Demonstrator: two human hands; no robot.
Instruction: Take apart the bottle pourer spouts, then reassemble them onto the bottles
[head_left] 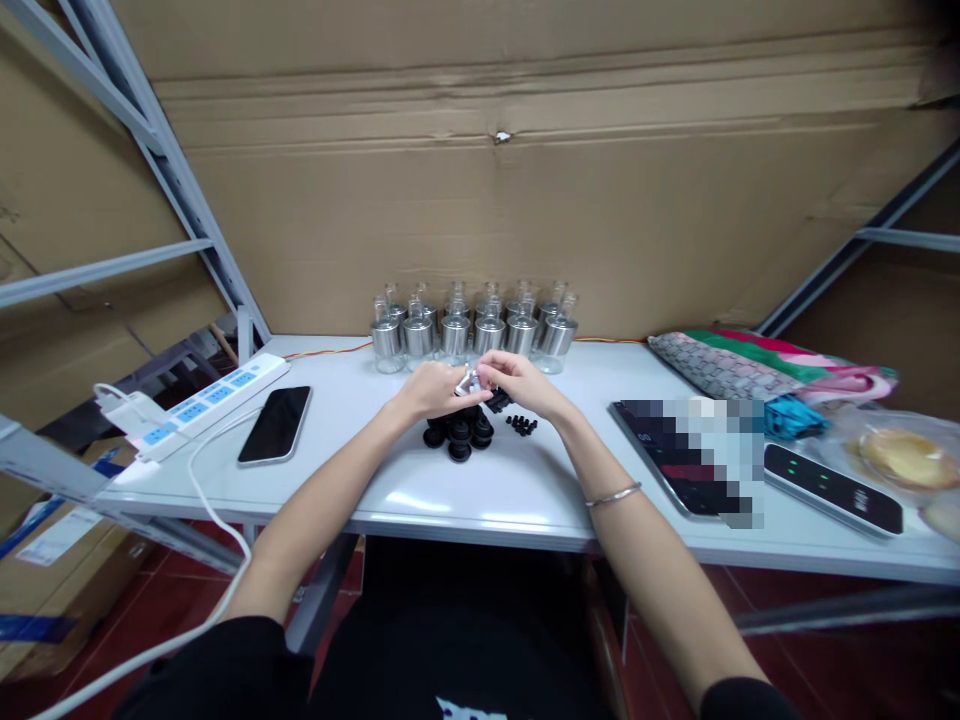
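Here, a small silver part [466, 380] is being pinched between two hands meeting above the middle of a white table [517, 490]. The left hand [431, 388] is curling its fingers closed around the part's near side, while the right hand [517, 380] is gripping its other end with fingertips drawn together; the part itself is too small to make out in detail. Directly beneath the hands, a cluster of black round pieces [459, 432] is sitting on the tabletop, and a scatter of tiny black bits [522, 424] is lying just under the right wrist. Just beyond the hands, rows of silver canisters with clear tops [472, 325] are standing against a cardboard wall. Well off to the left hand's side, a dark phone [275, 424] is lying face up near a white power strip [202, 400]. Out past the right forearm, a tablet [690, 455] is resting flat, with a black device showing green lights [832, 487] beside it and folded patterned fabric [765, 365] behind.
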